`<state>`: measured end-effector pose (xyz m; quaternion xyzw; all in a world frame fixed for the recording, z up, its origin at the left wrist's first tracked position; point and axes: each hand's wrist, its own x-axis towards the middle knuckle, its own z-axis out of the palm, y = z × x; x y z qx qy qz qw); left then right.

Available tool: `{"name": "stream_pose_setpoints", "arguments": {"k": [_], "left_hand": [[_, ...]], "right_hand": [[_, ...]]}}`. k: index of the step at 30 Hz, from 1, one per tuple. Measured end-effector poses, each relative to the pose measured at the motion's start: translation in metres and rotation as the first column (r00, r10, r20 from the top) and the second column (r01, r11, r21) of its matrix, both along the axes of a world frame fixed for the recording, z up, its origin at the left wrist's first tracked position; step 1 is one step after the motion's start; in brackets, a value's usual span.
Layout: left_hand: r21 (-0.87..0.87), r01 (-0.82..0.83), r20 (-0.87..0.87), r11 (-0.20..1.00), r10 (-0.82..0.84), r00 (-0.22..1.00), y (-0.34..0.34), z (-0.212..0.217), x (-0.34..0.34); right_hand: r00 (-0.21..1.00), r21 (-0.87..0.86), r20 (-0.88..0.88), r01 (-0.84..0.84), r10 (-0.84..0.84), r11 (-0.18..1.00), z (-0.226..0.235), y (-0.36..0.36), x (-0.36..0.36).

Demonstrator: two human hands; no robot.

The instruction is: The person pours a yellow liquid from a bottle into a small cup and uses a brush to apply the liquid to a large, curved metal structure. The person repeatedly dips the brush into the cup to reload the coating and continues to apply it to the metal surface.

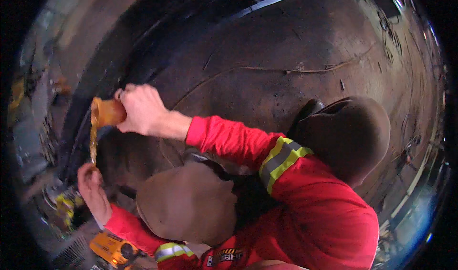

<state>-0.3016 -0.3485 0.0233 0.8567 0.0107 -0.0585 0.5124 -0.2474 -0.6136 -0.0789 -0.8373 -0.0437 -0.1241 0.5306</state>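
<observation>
My right hand (143, 110) is wrapped round an orange roll of tape (107, 112), held out to the left over the dark floor. From the roll's open end a narrow, glossy amber strip (93, 143) runs down to my left hand (93, 189). The fingers of that hand are bent together at the strip's lower end and seem to pinch it. What lies inside the roll is hidden, and the strip's fine detail is blurred.
My bent knees (188, 203) in brown trousers are close below my arms. A yellow and black power tool (112, 247) is at the lower left, near a yellow item (67, 208). A thin cable or hose (267, 69) curves across the dark, dirty floor (305, 41).
</observation>
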Motion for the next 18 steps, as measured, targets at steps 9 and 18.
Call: {"name": "stream_pose_setpoints", "arguments": {"k": [9,18], "left_hand": [[-0.275,0.036,0.041,0.961,-0.025,0.999,-0.029,0.041,0.024],[-0.121,0.046,0.095,0.992,-0.035,0.995,-0.065,0.06,0.026]], "right_hand": [[0.999,0.189,0.013,0.043,-0.046,0.981,0.034,-0.02,-0.003],[0.972,0.341,0.143,0.129,-0.187,0.931,0.057,-0.055,-0.005]]}}
